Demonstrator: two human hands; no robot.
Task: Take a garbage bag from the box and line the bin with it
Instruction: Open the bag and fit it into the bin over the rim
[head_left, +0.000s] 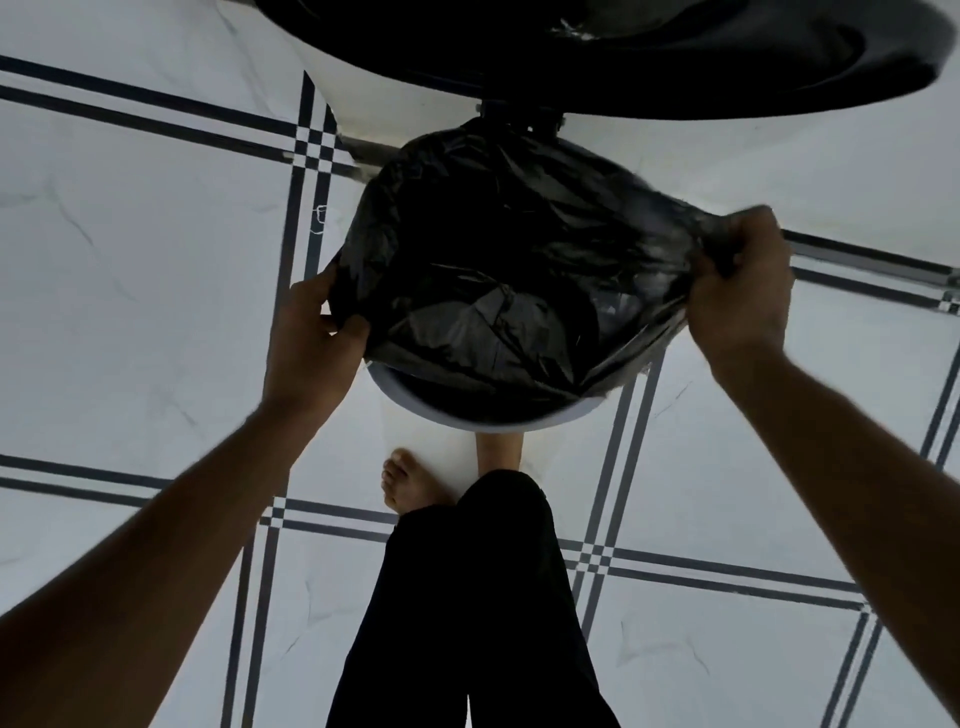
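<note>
A black garbage bag (493, 280) is spread open over the round white bin (498, 423), its body hanging down inside. My left hand (311, 338) grips the bag's left edge at the bin's rim. My right hand (743, 291) pinches the right edge, stretched outward past the rim. The near rim of the bin shows bare white below the bag. The box is not in view.
The bin's raised dark lid (623, 57) stands open behind the bin. My bare foot (408, 480) and dark trouser legs (478, 613) are right in front of the bin. White floor tiles with dark stripe lines (306, 156) surround it.
</note>
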